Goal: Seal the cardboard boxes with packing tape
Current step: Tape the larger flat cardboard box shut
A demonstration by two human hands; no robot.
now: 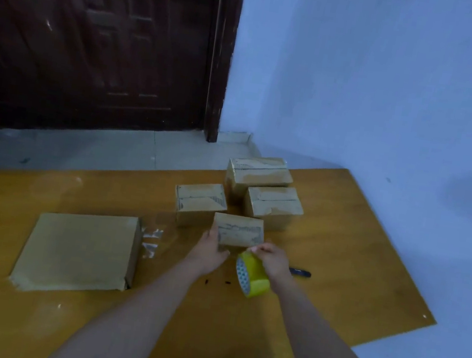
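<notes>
Though my own wrist hides part of the dark pen-like thing (300,272) on the orange wooden table (350,286), my left hand (211,251) grips the small brown cardboard box (238,230) nearest me, while my right hand (273,260) holds the yellow roll of packing tape (251,275) just beside it.

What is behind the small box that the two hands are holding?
Behind the small box stand three more cardboard boxes on the table. It covers part of their lower fronts; their contents cannot be seen.
</notes>
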